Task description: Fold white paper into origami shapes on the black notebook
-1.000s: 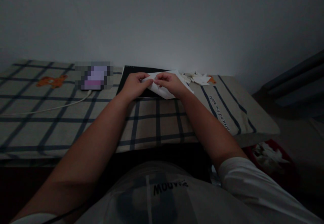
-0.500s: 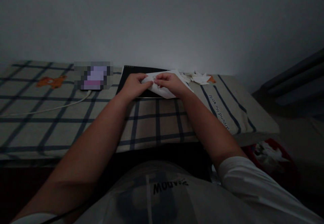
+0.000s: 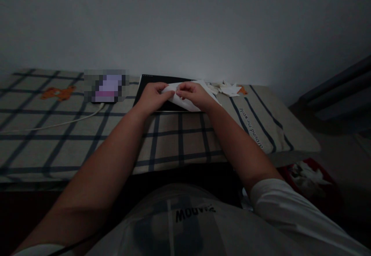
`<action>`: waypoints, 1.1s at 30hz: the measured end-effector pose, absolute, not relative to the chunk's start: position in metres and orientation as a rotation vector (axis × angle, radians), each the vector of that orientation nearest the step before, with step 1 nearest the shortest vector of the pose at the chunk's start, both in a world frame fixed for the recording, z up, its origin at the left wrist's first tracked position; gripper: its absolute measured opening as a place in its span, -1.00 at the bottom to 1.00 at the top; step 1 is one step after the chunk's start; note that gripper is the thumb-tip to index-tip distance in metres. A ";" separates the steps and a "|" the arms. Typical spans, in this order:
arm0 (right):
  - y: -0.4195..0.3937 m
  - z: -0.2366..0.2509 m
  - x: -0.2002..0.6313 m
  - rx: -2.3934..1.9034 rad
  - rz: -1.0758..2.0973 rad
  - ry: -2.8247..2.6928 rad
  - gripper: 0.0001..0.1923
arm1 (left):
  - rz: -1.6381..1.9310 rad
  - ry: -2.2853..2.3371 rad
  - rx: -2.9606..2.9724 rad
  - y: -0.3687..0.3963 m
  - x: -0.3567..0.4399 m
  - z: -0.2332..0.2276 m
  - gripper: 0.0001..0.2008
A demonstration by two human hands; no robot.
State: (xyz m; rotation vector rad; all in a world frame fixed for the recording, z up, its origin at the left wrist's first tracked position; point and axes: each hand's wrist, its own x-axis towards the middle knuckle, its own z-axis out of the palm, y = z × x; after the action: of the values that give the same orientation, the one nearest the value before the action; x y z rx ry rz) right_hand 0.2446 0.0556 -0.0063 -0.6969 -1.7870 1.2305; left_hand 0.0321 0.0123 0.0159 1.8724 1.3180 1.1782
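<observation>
A white sheet of paper [image 3: 187,103] lies slanted over a flat black board or folder [image 3: 145,88] on the table. My left hand [image 3: 153,97] pinches the paper's left end between thumb and fingers. Close beside it, my right hand [image 3: 194,94] is closed, its thumb and fingertips pinched together at the paper's upper middle. Whether a small thing sits in that pinch is too dark to make out. The two thumbs nearly meet. Part of the paper is hidden under my right hand.
A checked cloth [image 3: 168,144] covers the table against the wall. Torn paper scraps [image 3: 228,89] lie at the right, a phone [image 3: 108,88] with a white cable [image 3: 69,121] at the left, near an orange cutout [image 3: 59,93]. A red bin [image 3: 311,163] with crumpled paper stands below right.
My hands stay almost in place; the right fingertips have shifted very slightly on the paper. Nothing else has visibly moved.
</observation>
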 end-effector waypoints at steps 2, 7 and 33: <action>0.055 -0.006 0.245 -0.687 1.247 -1.780 -0.78 | 1.178 1.330 1.860 0.012 0.032 0.017 -0.77; 0.057 -0.005 0.249 -0.741 1.292 -1.787 -0.80 | 1.209 1.349 1.899 0.011 0.032 0.020 -0.84; 0.056 -0.003 0.249 -0.728 1.176 -1.939 -0.79 | 1.076 1.324 1.939 0.014 0.023 0.015 -0.69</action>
State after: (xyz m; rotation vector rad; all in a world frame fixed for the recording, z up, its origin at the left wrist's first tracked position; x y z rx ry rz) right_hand 0.2490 0.0559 -0.0032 -0.7283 -1.9390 1.1761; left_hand 0.0229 0.0141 0.0154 1.9388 1.3238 1.0758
